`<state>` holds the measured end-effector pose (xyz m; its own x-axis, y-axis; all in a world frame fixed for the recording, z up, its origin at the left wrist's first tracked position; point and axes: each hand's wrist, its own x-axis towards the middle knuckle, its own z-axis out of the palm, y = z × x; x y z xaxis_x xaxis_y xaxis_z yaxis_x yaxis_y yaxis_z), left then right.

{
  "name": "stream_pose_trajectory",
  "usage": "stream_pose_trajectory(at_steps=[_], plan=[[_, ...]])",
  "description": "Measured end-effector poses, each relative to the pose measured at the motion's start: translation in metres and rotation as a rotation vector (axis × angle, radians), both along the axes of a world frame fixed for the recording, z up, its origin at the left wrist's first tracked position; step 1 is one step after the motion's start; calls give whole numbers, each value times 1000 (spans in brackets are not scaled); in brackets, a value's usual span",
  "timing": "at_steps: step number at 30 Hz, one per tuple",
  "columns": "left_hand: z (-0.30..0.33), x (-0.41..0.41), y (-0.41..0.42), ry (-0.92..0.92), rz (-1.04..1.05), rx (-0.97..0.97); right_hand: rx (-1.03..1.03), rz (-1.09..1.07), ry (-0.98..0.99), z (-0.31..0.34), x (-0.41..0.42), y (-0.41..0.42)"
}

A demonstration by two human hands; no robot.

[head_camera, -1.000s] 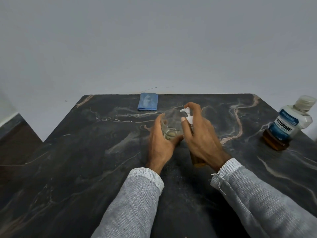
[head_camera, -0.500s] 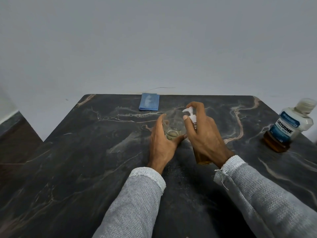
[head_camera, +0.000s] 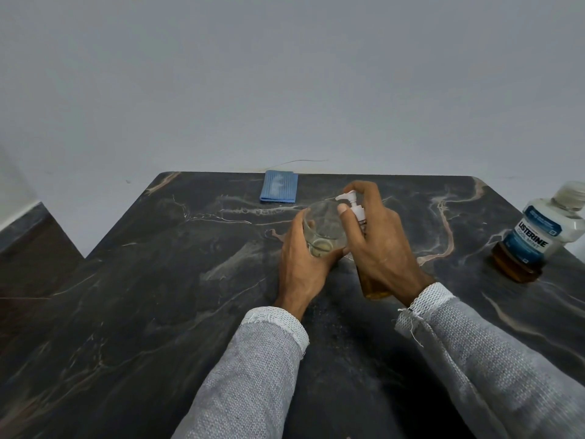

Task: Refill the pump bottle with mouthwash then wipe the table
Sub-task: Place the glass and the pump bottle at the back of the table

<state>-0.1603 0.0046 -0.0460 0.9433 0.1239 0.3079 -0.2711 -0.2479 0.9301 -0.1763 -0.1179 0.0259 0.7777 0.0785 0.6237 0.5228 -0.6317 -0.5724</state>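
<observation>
At the middle of the dark marble table (head_camera: 158, 296) my left hand (head_camera: 300, 264) grips a clear drinking glass (head_camera: 323, 229) with a little pale liquid in its bottom. My right hand (head_camera: 376, 248) grips the pump bottle (head_camera: 375, 288), amber liquid showing at its base, with a finger over its white pump head (head_camera: 349, 199). The pump's spout points over the glass. A Listerine mouthwash bottle (head_camera: 538, 236) with its cap on stands at the right edge, amber liquid low inside. A folded blue cloth (head_camera: 279, 191) lies at the back edge.
A plain grey wall rises directly behind the table. The table's left corner is cut off at an angle, with a dark floor and a skirting board beyond it. The mouthwash bottle stands close to the right edge.
Both hands with the glass and the pump bottle have shifted slightly to the right and away from me. The grips are unchanged.
</observation>
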Motion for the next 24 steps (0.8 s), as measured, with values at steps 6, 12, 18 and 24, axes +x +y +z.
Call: stream_pose_trajectory(at_steps=[6, 12, 18, 24], plan=[[-2, 3, 0, 18, 3, 30, -17, -35, -2, 0, 3, -8], [-4, 5, 1, 18, 17, 48, 94, -16, -29, -4, 1, -13], [-5, 7, 2, 36, 23, 43, 119, -33, -47, -11, 3, -22], [-6, 6, 3, 17, 42, 52, 174, 37, -12, -23, 4, -35]])
